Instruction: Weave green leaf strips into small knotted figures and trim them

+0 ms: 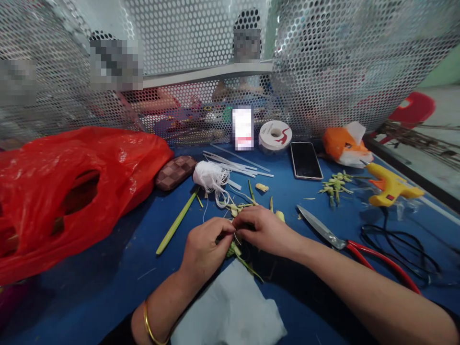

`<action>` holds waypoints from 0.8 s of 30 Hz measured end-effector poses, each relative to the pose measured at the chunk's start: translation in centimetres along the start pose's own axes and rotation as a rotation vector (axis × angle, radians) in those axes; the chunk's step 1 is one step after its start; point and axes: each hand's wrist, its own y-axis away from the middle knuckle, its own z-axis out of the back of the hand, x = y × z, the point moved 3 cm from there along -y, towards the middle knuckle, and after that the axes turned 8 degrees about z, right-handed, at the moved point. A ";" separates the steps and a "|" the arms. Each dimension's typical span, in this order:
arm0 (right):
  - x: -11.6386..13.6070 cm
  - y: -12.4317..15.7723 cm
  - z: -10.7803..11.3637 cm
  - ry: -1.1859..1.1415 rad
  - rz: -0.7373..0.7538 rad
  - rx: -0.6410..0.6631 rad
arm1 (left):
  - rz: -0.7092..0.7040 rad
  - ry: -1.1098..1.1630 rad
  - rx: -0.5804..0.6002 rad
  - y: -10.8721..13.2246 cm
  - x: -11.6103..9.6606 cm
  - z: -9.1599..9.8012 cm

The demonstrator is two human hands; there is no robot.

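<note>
My left hand (208, 247) and my right hand (266, 230) meet at the middle of the table, both closed with fingertips pinched together. A thin white string (237, 238) shows at the right fingertips. Just under the left thumb is a small green plant piece (232, 250), with a thin leaf strip (253, 270) trailing below; the fingers hide much of it. Beyond my hands lie pale green plant bits (235, 209) and a tangled bundle of white string (212, 177). A white cloth or paper sheet (230, 306) lies below my hands.
To the left are a red plastic bag (122, 191), a checked brown case (176, 172) and a green stalk (176, 225). On the right lie red-handled scissors (323, 230), a yellow glue gun (391, 184), a phone (306, 160) and a ribbon spool (275, 136). Perforated mesh (194, 43) stands behind.
</note>
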 end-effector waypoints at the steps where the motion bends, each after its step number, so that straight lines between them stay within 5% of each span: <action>1: 0.1 0.0 0.0 -0.004 0.001 0.003 | 0.072 0.021 0.008 -0.1 0.2 -0.1; 7: 0.3 0.3 -0.3 0.109 -0.007 0.021 | 0.528 0.356 0.107 -0.3 1.4 -0.8; 17: 0.2 0.3 -0.3 0.103 -0.032 -0.021 | 0.807 0.503 0.334 0.0 0.9 -1.4; 24: 0.3 0.4 -0.4 0.089 -0.045 -0.014 | 0.847 0.606 0.395 0.1 0.8 -1.5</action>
